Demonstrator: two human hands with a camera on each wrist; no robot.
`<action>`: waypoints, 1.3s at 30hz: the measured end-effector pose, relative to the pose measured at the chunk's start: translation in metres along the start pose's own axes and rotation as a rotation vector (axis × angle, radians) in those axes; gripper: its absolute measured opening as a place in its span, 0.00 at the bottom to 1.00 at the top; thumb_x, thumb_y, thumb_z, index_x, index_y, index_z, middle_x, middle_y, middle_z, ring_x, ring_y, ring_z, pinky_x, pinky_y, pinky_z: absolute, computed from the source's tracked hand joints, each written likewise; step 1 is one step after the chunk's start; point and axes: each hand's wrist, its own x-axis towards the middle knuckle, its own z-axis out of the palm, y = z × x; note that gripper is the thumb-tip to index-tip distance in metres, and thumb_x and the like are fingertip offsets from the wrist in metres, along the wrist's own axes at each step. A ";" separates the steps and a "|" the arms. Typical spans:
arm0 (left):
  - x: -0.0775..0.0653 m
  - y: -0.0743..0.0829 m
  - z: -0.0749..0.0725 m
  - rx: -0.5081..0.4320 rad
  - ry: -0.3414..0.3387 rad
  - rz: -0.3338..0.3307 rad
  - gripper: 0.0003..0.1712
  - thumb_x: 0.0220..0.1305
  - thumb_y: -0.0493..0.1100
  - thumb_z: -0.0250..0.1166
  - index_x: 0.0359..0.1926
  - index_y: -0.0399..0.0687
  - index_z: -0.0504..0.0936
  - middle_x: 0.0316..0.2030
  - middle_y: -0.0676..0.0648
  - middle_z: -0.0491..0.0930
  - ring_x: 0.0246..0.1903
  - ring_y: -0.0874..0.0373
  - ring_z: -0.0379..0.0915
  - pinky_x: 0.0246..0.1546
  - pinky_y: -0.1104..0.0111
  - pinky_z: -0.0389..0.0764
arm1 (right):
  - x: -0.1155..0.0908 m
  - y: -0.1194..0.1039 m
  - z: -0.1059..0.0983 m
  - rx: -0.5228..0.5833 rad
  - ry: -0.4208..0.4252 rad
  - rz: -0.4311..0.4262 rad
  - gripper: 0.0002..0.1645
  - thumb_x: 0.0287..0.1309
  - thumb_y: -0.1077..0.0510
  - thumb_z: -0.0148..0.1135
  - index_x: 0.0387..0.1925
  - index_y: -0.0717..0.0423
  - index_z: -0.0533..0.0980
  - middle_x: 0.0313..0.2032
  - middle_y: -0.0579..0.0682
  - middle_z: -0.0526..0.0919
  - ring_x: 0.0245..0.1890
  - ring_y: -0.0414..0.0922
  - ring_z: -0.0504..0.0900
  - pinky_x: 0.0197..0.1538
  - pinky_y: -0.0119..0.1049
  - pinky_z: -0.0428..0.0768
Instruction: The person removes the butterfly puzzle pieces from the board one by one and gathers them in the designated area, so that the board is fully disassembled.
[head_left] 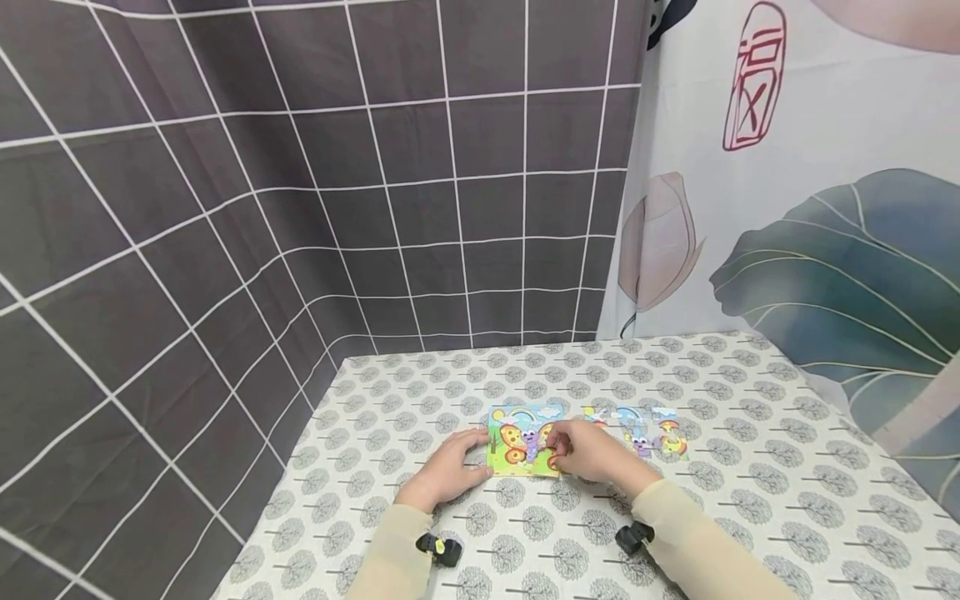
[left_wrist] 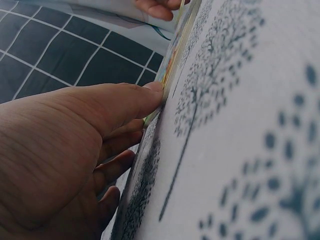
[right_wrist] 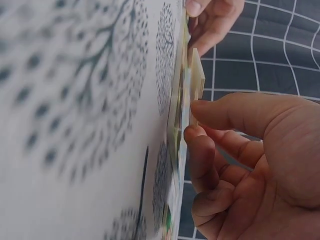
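Note:
A butterfly jigsaw puzzle (head_left: 525, 471), bright with a rainbow, green grass and orange wings, lies flat on the cloth-covered table. At its left edge rests my left hand (head_left: 450, 471), its thumb by the lower left corner and its fingers spread higher along that side. My right hand (head_left: 588, 450) is over the puzzle's right side. Between thumb and forefinger it pinches a thin puzzle piece (right_wrist: 198, 80), pale at the edge and tilted over the board in the right wrist view. The picture on that piece is hidden.
Just right of the puzzle lie more colourful pieces (head_left: 671, 437) with rainbow and butterfly parts, partly covered by my right hand. A tree-print cloth (head_left: 555, 550) covers the table. A dark grid curtain (head_left: 480, 208) and a white leaf-patterned curtain (head_left: 697, 125) hang behind.

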 end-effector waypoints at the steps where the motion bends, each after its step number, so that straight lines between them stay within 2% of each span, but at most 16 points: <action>1: 0.000 0.000 0.000 0.000 0.000 -0.003 0.33 0.67 0.50 0.72 0.70 0.50 0.77 0.74 0.52 0.69 0.76 0.48 0.59 0.78 0.48 0.59 | -0.002 0.000 -0.001 0.002 0.004 0.011 0.13 0.56 0.62 0.78 0.40 0.50 0.81 0.27 0.42 0.77 0.26 0.40 0.75 0.30 0.35 0.78; 6: 0.001 -0.002 0.000 0.003 0.007 -0.002 0.32 0.67 0.50 0.72 0.70 0.51 0.77 0.74 0.52 0.69 0.76 0.48 0.60 0.78 0.48 0.59 | -0.008 0.006 -0.008 0.019 0.024 0.041 0.14 0.55 0.62 0.78 0.41 0.52 0.81 0.28 0.43 0.77 0.26 0.41 0.76 0.28 0.35 0.79; 14: 0.002 -0.003 0.001 -0.007 0.003 -0.008 0.33 0.67 0.51 0.72 0.70 0.52 0.77 0.75 0.54 0.69 0.76 0.49 0.59 0.78 0.48 0.59 | -0.022 0.021 -0.021 0.033 0.024 0.023 0.14 0.54 0.63 0.79 0.39 0.53 0.80 0.28 0.43 0.77 0.28 0.42 0.76 0.33 0.35 0.80; 27: 0.002 -0.003 0.002 0.013 0.004 -0.006 0.33 0.67 0.50 0.73 0.70 0.51 0.77 0.74 0.52 0.70 0.76 0.48 0.60 0.77 0.48 0.60 | -0.042 0.040 -0.036 0.055 0.010 0.090 0.15 0.53 0.61 0.80 0.39 0.52 0.81 0.30 0.44 0.78 0.32 0.42 0.76 0.36 0.35 0.79; 39: 0.001 -0.002 0.003 0.011 0.004 -0.012 0.33 0.66 0.51 0.73 0.70 0.50 0.77 0.74 0.53 0.70 0.76 0.48 0.60 0.77 0.48 0.60 | -0.058 0.048 -0.043 0.046 0.006 0.058 0.15 0.48 0.65 0.79 0.36 0.53 0.82 0.29 0.44 0.78 0.30 0.44 0.75 0.33 0.33 0.77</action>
